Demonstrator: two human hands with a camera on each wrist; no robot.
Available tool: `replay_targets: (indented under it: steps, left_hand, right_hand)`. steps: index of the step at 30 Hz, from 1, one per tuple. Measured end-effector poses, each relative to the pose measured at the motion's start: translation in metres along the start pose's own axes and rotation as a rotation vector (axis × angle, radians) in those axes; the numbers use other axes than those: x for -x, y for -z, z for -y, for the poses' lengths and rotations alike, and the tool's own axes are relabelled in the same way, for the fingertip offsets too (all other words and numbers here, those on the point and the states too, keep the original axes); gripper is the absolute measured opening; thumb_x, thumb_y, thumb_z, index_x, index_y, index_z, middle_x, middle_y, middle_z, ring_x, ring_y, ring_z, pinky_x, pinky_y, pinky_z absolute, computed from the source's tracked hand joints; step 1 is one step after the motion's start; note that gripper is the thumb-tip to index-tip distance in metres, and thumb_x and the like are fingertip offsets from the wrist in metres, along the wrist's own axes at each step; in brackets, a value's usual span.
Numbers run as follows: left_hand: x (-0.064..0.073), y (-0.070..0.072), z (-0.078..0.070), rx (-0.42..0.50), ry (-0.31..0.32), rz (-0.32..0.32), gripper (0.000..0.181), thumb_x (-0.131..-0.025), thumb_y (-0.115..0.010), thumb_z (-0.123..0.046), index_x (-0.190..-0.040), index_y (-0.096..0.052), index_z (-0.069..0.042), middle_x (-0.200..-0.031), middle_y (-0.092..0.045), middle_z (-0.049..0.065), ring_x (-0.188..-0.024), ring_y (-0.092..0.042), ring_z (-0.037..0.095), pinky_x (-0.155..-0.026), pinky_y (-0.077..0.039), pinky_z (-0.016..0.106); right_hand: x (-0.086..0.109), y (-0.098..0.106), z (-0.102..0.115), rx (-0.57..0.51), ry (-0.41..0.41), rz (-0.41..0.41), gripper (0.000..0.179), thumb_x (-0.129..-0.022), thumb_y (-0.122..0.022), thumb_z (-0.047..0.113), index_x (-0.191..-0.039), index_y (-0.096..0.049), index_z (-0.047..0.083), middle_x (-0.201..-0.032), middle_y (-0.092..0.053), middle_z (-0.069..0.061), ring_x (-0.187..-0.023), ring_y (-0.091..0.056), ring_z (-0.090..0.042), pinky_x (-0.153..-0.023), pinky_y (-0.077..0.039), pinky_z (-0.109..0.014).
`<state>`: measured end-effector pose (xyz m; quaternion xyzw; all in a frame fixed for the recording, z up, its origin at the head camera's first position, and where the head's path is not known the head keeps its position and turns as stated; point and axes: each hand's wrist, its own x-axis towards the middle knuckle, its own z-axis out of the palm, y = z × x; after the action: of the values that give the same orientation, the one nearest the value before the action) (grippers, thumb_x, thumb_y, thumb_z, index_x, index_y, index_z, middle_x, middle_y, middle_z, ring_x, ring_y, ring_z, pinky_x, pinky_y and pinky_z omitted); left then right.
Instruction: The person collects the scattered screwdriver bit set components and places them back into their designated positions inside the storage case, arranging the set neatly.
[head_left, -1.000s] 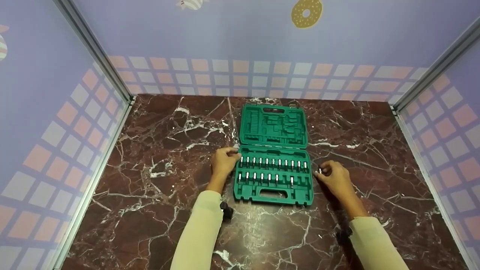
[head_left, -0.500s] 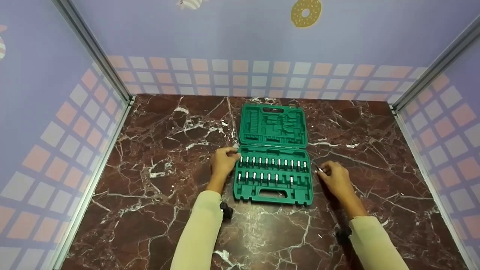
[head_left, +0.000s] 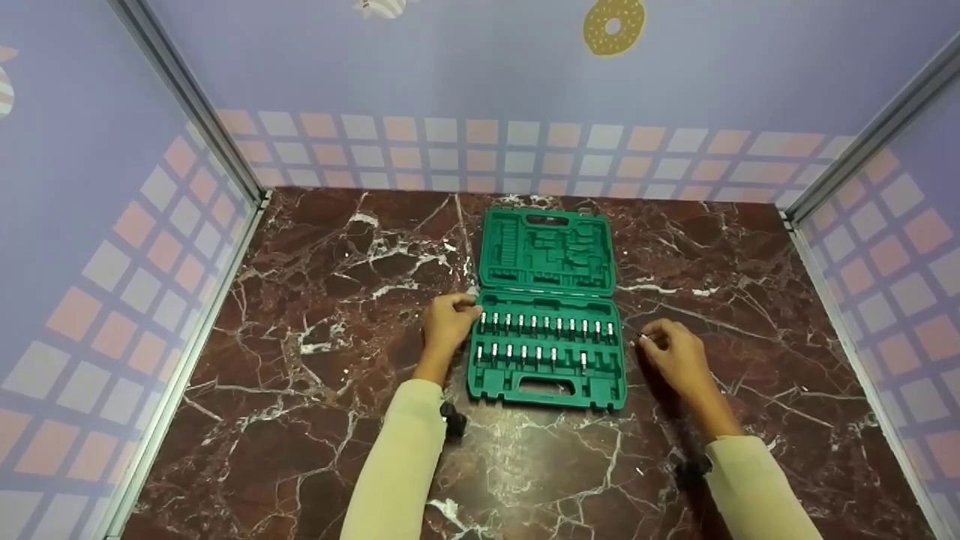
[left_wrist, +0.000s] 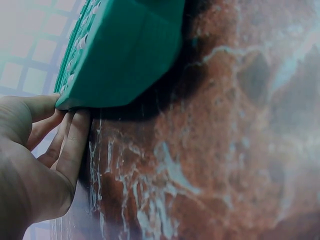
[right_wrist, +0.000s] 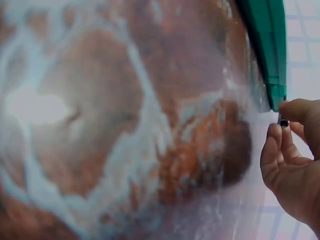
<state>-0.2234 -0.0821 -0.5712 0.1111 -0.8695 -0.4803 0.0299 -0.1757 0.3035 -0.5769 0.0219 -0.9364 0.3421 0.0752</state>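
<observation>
A green plastic socket case lies unfolded on the marbled tabletop, its lid away from me. Small silver sockets stand in two rows in the near half; the front row has vacant slots toward its right. My left hand pinches the case's left edge, thumb on the rim and fingers against the side, as the left wrist view shows. Just off the right edge, my right hand holds a small metal socket between thumb and fingers. Its dark hollow end shows in the right wrist view; fingers cover the rest.
Marbled tabletop surrounds the case on every side. A purple wall with a checked band closes off the back, and side panels stand at left and right. Grey metal strips run along the corners.
My right hand has turned the small socket in its fingers and shifted slightly to the right, away from the case. My left hand and the case have stayed put.
</observation>
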Motion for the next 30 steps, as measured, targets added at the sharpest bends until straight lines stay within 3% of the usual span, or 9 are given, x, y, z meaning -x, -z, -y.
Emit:
replay_targets:
  steps: [12, 20, 30]
  left_hand:
    - [-0.001, -0.001, 0.000, -0.003, -0.028, -0.007, 0.018, -0.088, -0.081, -0.020, -0.104, -0.084, -0.014, -0.096, -0.080, 0.006, -0.092, -0.075, 0.025, -0.084, -0.060, 0.045]
    - [-0.001, -0.001, 0.000, -0.013, -0.033, -0.011, 0.017, -0.088, -0.082, -0.020, -0.103, -0.084, -0.014, -0.096, -0.080, 0.007, -0.092, -0.075, 0.026, -0.085, -0.060, 0.046]
    - [-0.002, -0.001, 0.001, -0.015, -0.023, -0.016, 0.017, -0.086, -0.083, -0.021, -0.102, -0.084, -0.015, -0.096, -0.081, 0.005, -0.093, -0.075, 0.026, -0.085, -0.059, 0.046]
  right_hand:
    - [0.000, 0.007, 0.028, -0.128, 0.055, 0.027, 0.012, -0.092, -0.077, 0.006, -0.104, -0.075, 0.006, -0.099, -0.068, -0.010, -0.086, -0.064, -0.015, -0.073, -0.049, -0.016]
    - [-0.002, 0.004, 0.042, -0.159, 0.127, 0.047, 0.013, -0.089, -0.080, 0.005, -0.101, -0.076, 0.007, -0.092, -0.067, -0.008, -0.076, -0.055, -0.007, -0.066, -0.046, -0.017]
    - [-0.002, -0.003, 0.063, -0.208, 0.158, 0.184, 0.013, -0.088, -0.081, 0.007, -0.099, -0.076, 0.012, -0.091, -0.073, -0.003, -0.071, -0.058, -0.009, -0.062, -0.049, -0.021]
